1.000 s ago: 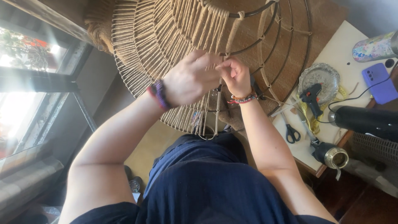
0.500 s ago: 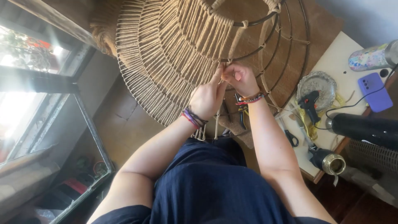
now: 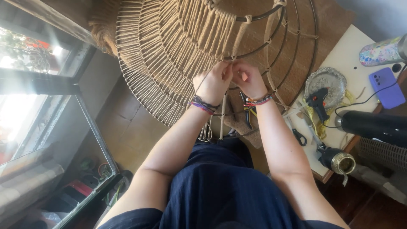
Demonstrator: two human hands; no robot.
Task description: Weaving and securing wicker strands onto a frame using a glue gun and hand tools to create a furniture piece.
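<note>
Here, left to right: glass cabinet [image 3: 63,140] at left. Wire lampshade frame [image 3: 296,38], partly wrapped in jute cord [image 3: 169,55], hangs straight ahead. Left hand [image 3: 213,82] and right hand [image 3: 248,78] both pinch closed on cord at a ring wire. Cord looks soft, rough, grippy; frame stiff, light; hold best near the knot. Side table [image 3: 352,55] at right: glue gun [image 3: 317,101], scissors [image 3: 299,136], purple phone [image 3: 386,88].

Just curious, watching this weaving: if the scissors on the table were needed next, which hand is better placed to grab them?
Probably the right hand. The scissors lie on the table on the person's right, beside the right forearm. The left hand would have to cross over. Both hands now pinch cord at the wire frame.
</note>
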